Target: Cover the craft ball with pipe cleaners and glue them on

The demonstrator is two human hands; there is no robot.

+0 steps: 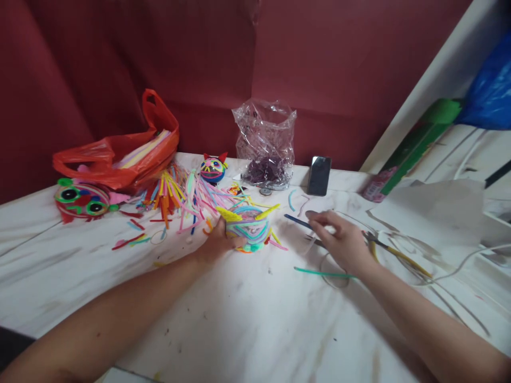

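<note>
My left hand (219,236) is closed around the side of a round craft figure (248,227) wrapped in pastel pipe cleaners, with two yellow pieces sticking up like horns. Its lower edge shows green and orange fuzzy bits. To the right, my right hand (339,236) is pinched at the end of a thin dark blue strip (297,220), slightly blurred. Beneath that hand a green pipe cleaner (319,273) lies on the table, and pliers with yellow handles (399,257) rest beside the wrist.
A red plastic bag (107,154) stands back left near a big-eyed craft figure (82,201). Bundles of coloured pipe cleaners (203,197), a small cat-like ball (213,168), a clear bag (265,143) and a phone (319,175) line the back. A green box (419,143) leans at right.
</note>
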